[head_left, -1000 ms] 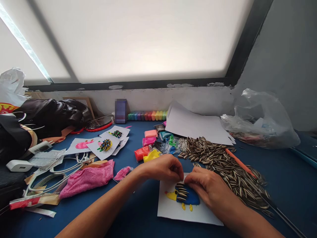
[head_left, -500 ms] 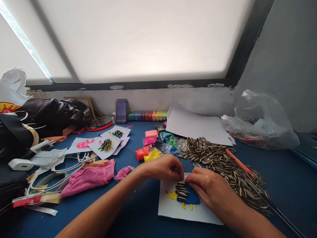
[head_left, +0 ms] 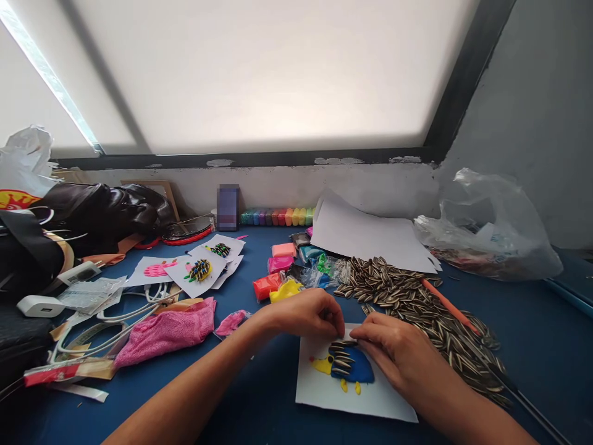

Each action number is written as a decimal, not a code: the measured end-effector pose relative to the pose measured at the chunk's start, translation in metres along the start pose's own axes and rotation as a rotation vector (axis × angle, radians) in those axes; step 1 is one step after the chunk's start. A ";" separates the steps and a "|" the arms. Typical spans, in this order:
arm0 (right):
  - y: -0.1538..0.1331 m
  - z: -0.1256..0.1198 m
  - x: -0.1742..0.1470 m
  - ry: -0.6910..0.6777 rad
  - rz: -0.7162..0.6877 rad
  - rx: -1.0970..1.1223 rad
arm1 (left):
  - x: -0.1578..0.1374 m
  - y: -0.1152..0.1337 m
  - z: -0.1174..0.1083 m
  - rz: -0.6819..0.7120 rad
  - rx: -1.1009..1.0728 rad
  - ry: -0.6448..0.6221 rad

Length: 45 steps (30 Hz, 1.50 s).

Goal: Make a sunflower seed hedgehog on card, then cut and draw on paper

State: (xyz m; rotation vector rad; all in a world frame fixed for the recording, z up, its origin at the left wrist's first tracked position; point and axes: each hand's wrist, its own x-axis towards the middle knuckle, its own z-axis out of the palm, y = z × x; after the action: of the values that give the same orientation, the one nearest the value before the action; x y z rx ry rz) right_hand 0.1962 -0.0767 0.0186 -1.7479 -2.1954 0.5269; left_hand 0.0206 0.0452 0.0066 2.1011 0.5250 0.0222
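Two bare hands meet over a white sheet of paper (head_left: 319,392) at the near side of the desk. The left hand (head_left: 315,315) has its fingers curled at the sheet's upper edge; whether they grip anything I cannot tell. The right hand (head_left: 393,346) has thumb and forefinger drawn together above a blue clay body (head_left: 359,368), and what may be between their tips is hidden. That body lies on the paper beneath the hands, joined to a yellow clay head (head_left: 320,366), with striped seeds (head_left: 341,358) set in its left part and two yellow feet below.

Just beyond the right hand, a heap of striped seeds (head_left: 430,321) spreads over the desk, an orange stick (head_left: 449,305) lying across it. Past the left hand sit a red clay packet (head_left: 266,287) and a yellow lump (head_left: 285,290); farther left are a pink cloth (head_left: 169,330), white cables (head_left: 106,318) and small decorated cards (head_left: 194,272).

The desk (head_left: 259,383) is dark blue. Along its back stand a phone-like device (head_left: 228,207) and a row of coloured packs (head_left: 278,216), with loose white sheets (head_left: 365,232) and a clear plastic bag (head_left: 500,235) to the right. Behind, a pale, backlit blind (head_left: 287,74) fills a dark frame (head_left: 259,159), its lower border chipped, meeting a grey wall (head_left: 546,111).
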 end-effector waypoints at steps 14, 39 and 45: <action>-0.006 0.009 0.003 0.005 -0.019 -0.032 | 0.000 -0.003 0.001 -0.010 0.015 0.006; -0.001 0.002 0.000 0.036 -0.047 -0.120 | 0.000 0.001 -0.001 -0.010 0.017 -0.002; 0.024 -0.006 0.000 0.192 0.028 -0.127 | -0.003 0.003 -0.003 -0.054 0.004 -0.014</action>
State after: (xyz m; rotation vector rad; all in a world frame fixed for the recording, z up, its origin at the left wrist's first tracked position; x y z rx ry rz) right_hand 0.2195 -0.0718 0.0132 -1.8122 -2.1130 0.2182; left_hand 0.0186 0.0455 0.0115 2.0883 0.5736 -0.0243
